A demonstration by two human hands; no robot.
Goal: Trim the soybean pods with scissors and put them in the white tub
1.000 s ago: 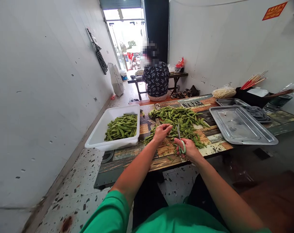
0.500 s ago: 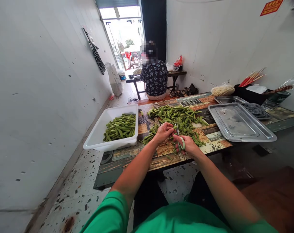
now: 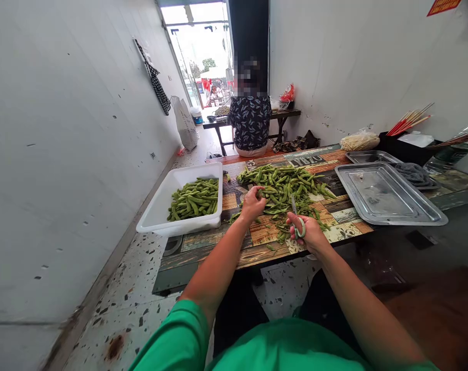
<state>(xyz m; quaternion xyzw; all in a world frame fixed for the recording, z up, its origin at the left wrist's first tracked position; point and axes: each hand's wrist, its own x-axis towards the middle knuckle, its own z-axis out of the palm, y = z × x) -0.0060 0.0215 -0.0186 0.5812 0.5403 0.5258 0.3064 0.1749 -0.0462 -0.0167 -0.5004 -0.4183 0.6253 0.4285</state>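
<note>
A heap of green bean pods [image 3: 286, 186] lies on the patterned table [image 3: 214, 239]. My left hand [image 3: 252, 203] is closed around a pod at the heap's left edge. My right hand [image 3: 309, 232] grips a pair of scissors [image 3: 297, 220] with green handles, blades pointing up toward the heap. A white tub [image 3: 160, 206] at the table's left end holds more pods [image 3: 195, 198]. Small cut bits lie near the front edge between my hands.
Two steel trays [image 3: 388, 198] sit at the right, with a black box of skewers [image 3: 407, 123] and a bagged item [image 3: 359, 140] behind them. A person in a dark patterned top [image 3: 251, 126] sits with their back to me beyond the table. White walls close in on both sides.
My left hand has moved away from the scissors and up to the left edge of the heap. My right hand with the scissors has shifted slightly right.
</note>
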